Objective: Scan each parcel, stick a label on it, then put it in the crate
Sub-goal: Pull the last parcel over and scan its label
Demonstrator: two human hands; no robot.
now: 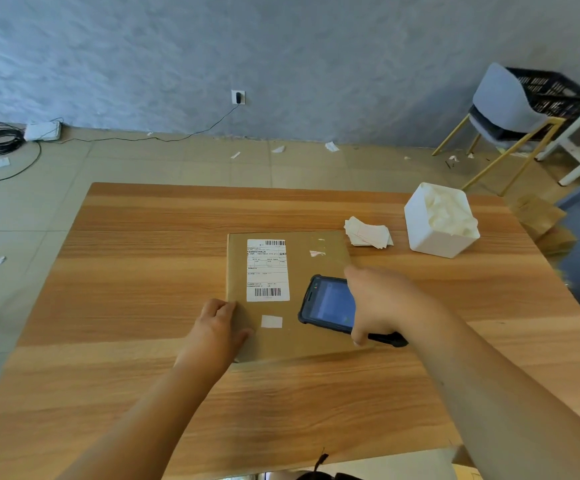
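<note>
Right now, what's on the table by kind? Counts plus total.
Cardboard parcel: 1
Handheld scanner: 1, held over the parcel in the right hand
White tub: 1
Pile of paper labels: 1 pile, sheets too blurred to count
Total: 4
The left hand rests on the parcel's near left corner.

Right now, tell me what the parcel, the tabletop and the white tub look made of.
Parcel: brown cardboard, matte, with paper labels stuck on.
Tabletop: wood or wood-look laminate, going by the even striped grain and low sheen.
White tub: probably plastic, since its walls look smooth and opaque; foam is possible.
</note>
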